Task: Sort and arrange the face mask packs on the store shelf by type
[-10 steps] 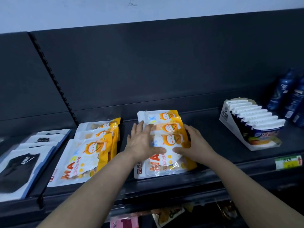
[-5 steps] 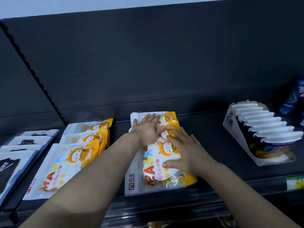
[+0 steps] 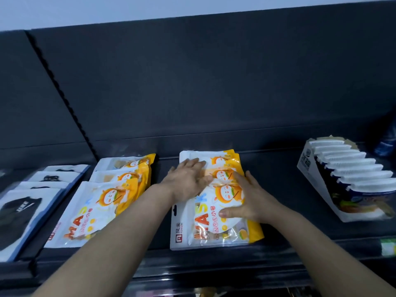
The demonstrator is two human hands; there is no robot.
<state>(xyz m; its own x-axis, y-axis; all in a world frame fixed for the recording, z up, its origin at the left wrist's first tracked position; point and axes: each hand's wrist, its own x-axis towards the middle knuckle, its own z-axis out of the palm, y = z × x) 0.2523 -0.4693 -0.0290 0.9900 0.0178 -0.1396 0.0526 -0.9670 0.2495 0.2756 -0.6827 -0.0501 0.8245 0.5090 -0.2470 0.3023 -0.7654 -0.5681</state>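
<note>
A row of white-and-orange cartoon mask packs lies overlapped in the middle of the dark shelf. My left hand rests flat on the rear packs of this row, fingers spread. My right hand presses flat on the front pack's right side, thumb across the print. A second row of the same orange packs lies to the left. Farther left are white packs showing black masks.
A tilted white display carton of white-topped packets stands at the right. A dark blue bottle sits behind it. A green price tag is on the shelf's front rail. A slotted upright divides the back panel.
My left hand slid from the front pack back onto the rear packs. My right hand shifted forward over the front pack. The view moved closer and to the right.
</note>
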